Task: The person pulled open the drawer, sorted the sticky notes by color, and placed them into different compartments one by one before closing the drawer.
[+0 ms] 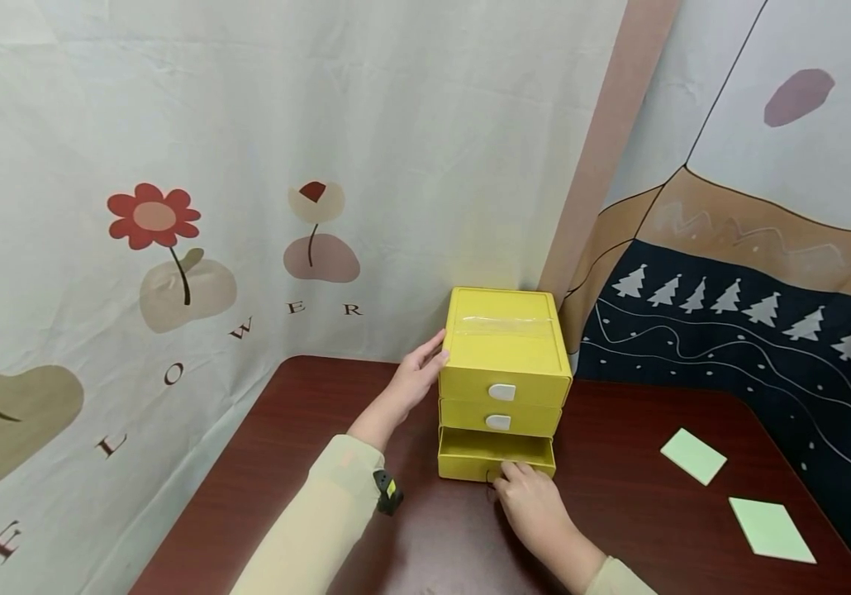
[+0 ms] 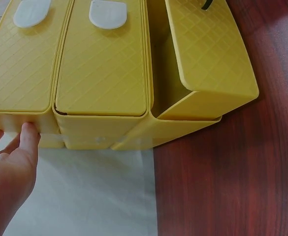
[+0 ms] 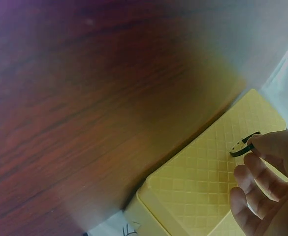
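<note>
Pinching black loop [image 3: 240, 153] on bottom drawer [image 1: 463, 468]: your right hand [image 1: 534, 506]. Touching left side of yellow drawer unit [image 1: 503, 352]: your left hand [image 1: 414, 377], relaxed. Unit location: near table's [image 1: 619, 463] back edge. Risk: hard pull could slide unit or free loop.

Wrist views: hands [image 2: 13, 169] [image 3: 272, 183] cut off; black loop [image 2: 207, 4] cropped in left; tabletop [image 3: 84, 88] blurred in right.

Head view evenly bright, soft sheen on tabletop [image 1: 444, 533]; right wrist view hazy, top blurred.
</note>
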A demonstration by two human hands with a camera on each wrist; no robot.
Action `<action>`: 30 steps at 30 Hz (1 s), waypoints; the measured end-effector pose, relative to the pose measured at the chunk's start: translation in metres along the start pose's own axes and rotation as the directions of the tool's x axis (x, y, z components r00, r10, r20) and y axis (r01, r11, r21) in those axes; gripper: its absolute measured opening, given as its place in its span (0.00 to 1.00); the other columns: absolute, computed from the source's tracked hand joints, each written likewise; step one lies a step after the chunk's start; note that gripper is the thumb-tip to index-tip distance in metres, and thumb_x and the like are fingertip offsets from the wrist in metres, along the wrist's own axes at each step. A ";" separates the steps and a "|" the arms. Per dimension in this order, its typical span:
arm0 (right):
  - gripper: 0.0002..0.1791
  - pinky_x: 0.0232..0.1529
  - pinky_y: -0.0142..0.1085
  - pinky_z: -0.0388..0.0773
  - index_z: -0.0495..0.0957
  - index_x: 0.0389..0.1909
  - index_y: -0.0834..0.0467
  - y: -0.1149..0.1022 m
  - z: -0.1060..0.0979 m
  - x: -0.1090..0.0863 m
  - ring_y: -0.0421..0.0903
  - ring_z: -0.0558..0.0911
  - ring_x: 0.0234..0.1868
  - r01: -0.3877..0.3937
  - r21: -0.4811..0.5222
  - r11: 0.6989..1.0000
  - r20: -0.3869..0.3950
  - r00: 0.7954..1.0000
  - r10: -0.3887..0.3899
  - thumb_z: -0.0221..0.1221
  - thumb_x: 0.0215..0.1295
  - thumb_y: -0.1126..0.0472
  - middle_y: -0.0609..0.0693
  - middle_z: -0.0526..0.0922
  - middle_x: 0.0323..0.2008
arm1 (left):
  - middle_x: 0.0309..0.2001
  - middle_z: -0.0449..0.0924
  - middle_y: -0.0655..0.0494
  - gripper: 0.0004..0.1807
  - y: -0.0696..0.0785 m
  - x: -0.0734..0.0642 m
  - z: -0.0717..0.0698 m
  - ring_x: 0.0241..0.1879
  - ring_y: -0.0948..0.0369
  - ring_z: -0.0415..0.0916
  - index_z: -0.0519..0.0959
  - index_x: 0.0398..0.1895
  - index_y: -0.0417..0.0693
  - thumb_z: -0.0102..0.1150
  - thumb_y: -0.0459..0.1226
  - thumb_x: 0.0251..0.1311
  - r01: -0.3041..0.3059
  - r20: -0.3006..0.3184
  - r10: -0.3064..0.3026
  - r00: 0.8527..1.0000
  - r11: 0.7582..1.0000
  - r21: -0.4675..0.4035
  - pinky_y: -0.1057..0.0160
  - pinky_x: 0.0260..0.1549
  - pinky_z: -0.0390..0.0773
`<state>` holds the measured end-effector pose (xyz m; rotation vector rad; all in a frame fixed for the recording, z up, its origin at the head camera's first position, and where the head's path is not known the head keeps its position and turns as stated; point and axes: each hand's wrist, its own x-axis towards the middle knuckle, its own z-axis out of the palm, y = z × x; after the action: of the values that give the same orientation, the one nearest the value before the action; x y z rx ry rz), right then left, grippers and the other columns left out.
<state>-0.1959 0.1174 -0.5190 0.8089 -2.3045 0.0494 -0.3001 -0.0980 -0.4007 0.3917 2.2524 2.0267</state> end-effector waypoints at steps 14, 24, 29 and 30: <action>0.07 0.14 0.30 0.62 0.80 0.15 0.52 -0.005 -0.007 -0.006 0.41 0.72 0.24 0.040 0.024 0.999 -0.005 0.999 -0.040 0.67 0.35 0.66 0.43 0.72 0.22 | 0.72 0.57 0.48 0.29 0.002 -0.002 0.001 0.67 0.53 0.61 0.57 0.73 0.57 0.47 0.43 0.71 0.013 -0.015 -0.012 1.000 1.000 0.005 0.51 0.64 0.64; 0.08 0.14 0.29 0.62 0.80 0.13 0.51 -0.012 -0.016 -0.007 0.41 0.70 0.23 0.068 0.051 0.996 -0.009 0.998 -0.068 0.69 0.33 0.66 0.42 0.70 0.21 | 0.71 0.57 0.47 0.29 0.001 -0.002 0.001 0.68 0.53 0.60 0.56 0.73 0.57 0.47 0.43 0.71 0.012 -0.014 -0.012 1.000 1.000 0.005 0.50 0.64 0.64; 0.08 0.14 0.28 0.57 0.79 0.13 0.50 -0.015 -0.019 -0.009 0.40 0.68 0.22 0.076 0.065 0.995 -0.008 0.997 -0.076 0.68 0.33 0.66 0.41 0.69 0.21 | 0.71 0.58 0.48 0.28 0.000 -0.001 0.001 0.68 0.54 0.61 0.57 0.73 0.58 0.47 0.43 0.71 0.015 -0.015 -0.015 1.000 1.000 -0.004 0.50 0.65 0.63; 0.08 0.14 0.28 0.56 0.79 0.13 0.50 -0.016 -0.020 -0.009 0.40 0.68 0.22 0.079 0.067 0.995 -0.003 0.997 -0.079 0.68 0.34 0.65 0.41 0.69 0.21 | 0.71 0.58 0.48 0.28 0.000 -0.001 0.001 0.68 0.53 0.61 0.57 0.73 0.58 0.47 0.43 0.71 0.014 -0.014 -0.014 1.000 1.000 -0.003 0.50 0.65 0.63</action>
<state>-0.1696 0.1144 -0.5122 0.9328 -2.2787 0.0924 -0.2986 -0.0973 -0.4008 0.3617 2.2530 2.0327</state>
